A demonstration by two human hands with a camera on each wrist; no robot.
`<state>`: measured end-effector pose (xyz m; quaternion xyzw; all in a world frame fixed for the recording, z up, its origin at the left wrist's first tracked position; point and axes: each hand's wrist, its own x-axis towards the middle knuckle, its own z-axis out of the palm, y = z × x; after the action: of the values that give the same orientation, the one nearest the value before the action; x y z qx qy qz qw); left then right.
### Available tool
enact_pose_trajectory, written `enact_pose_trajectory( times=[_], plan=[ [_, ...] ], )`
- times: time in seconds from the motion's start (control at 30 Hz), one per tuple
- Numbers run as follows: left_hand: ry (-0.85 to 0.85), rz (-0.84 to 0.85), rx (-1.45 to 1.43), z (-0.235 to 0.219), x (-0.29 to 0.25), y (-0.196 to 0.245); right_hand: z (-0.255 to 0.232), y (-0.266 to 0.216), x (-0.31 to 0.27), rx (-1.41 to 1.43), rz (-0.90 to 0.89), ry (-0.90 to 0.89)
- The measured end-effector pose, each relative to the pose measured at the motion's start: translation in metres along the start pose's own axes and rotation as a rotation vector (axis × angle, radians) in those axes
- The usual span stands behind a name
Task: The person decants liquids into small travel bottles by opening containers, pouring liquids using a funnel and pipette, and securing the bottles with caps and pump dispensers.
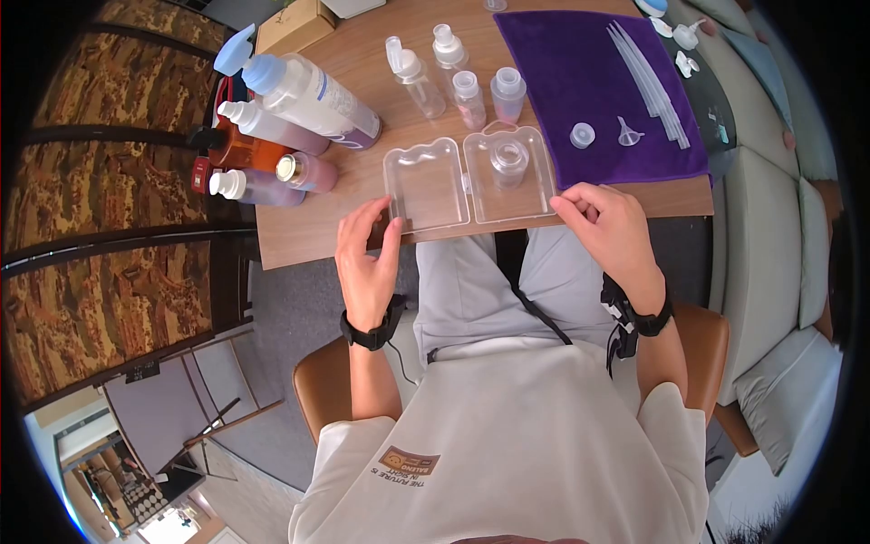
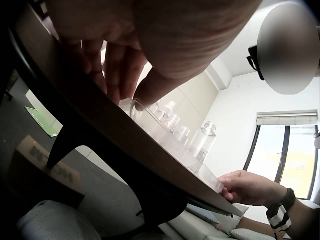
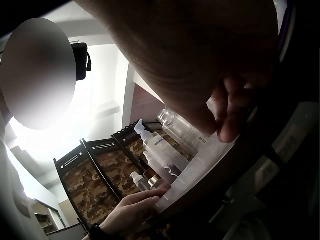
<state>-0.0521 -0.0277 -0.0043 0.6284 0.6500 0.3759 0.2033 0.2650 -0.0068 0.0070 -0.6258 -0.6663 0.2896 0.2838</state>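
A clear plastic case lies unfolded at the table's front edge, its two halves side by side. My left hand holds its left front corner, thumb at the front and fingers along the side. At the right front corner, my right hand pinches the rim between thumb and curled fingers. Inside the right half stands a small clear bottle with an open neck. Behind the case are a pink-tinted bottle, a bluish-capped bottle, a flip-top bottle and a spray bottle.
A purple towel on the right carries clear tubes, a small funnel and a round jar. At left stand a large pump bottle and several other bottles. A cardboard box sits at the back.
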Motion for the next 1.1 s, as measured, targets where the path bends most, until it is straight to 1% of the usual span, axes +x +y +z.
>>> enact_pose_trajectory(
  times=[0.27,0.37,0.5,0.53,0.6,0.63,0.67,0.73,0.87,0.97,1.0,1.07,1.1],
  plan=[
    [0.004,-0.001,0.001,0.0,0.0,0.001,0.0,-0.001,0.0,0.002,-0.004,0.005],
    [0.026,0.026,-0.015,0.002,0.0,-0.001,0.0,0.0,0.0,0.0,-0.013,0.014],
    [0.04,0.134,0.011,0.001,0.0,-0.012,-0.002,-0.002,-0.001,-0.016,-0.017,0.021],
    [0.049,0.1,-0.049,0.002,-0.001,-0.011,-0.002,-0.004,0.001,-0.011,-0.031,0.011],
    [0.034,0.101,-0.054,0.001,0.0,-0.014,0.001,-0.001,0.002,-0.011,-0.075,0.028],
    [0.028,0.045,-0.09,-0.002,-0.001,-0.013,0.002,0.0,0.001,0.019,-0.051,0.018],
    [0.041,0.087,-0.07,-0.006,-0.001,-0.011,0.003,0.002,0.001,0.04,-0.022,0.01],
    [0.058,0.053,-0.095,-0.019,-0.004,-0.004,0.005,0.006,0.0,0.095,0.017,-0.006],
    [0.157,0.137,-0.089,-0.06,-0.012,-0.018,0.004,0.007,0.0,0.146,0.071,-0.017],
    [0.292,0.067,-0.191,-0.1,-0.014,-0.039,0.004,0.013,0.001,0.141,0.044,-0.026],
    [0.338,0.045,-0.245,-0.114,-0.009,-0.044,0.003,0.011,0.001,0.169,0.062,-0.036],
    [0.4,0.044,-0.29,-0.14,0.007,-0.051,-0.002,0.006,0.001,0.223,0.099,-0.057],
    [0.391,0.032,-0.288,-0.153,0.016,-0.057,-0.004,0.007,0.0,0.236,0.095,-0.058]
  ],
)
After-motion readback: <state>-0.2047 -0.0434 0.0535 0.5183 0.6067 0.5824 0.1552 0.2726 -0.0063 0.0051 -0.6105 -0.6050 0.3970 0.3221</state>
